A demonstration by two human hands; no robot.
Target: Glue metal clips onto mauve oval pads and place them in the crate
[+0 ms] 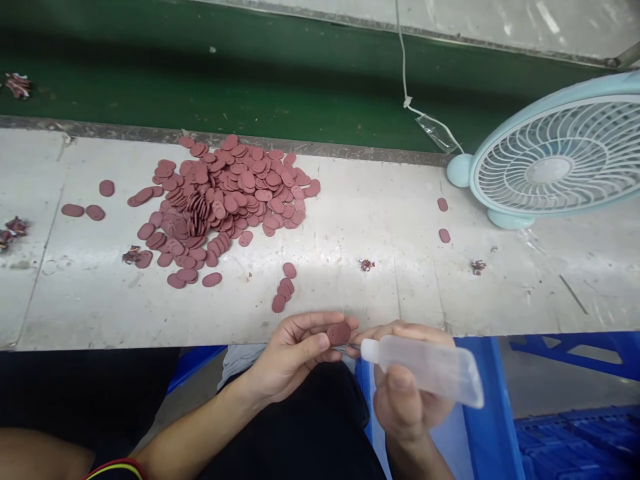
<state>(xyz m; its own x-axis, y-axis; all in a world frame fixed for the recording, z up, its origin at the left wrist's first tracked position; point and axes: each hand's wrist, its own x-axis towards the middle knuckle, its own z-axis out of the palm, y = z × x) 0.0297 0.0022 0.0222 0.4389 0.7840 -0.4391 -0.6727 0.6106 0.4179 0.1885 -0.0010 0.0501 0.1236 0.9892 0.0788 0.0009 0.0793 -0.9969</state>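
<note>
My left hand [295,353] is closed on a reddish-brown oval disc [339,333], held between thumb and fingers at the table's front edge. In my right hand [413,393] is a translucent white squeeze bottle [430,368], lying tilted with its white cap end toward the disc. A thin tip reaches from the bottle to beside the disc; whether they touch is unclear. Several similar discs [285,289] form a short row on the table just beyond my left hand. A large heap of discs [235,193] spreads farther back on the left.
A light-blue fan [550,167] stands at the right on the white table [370,213]. Loose discs [443,235] and small dark scraps [367,265] dot the surface. A green strip [300,100] runs behind, crossed by a white cord [403,60]. Blue crates [580,443] sit below at right.
</note>
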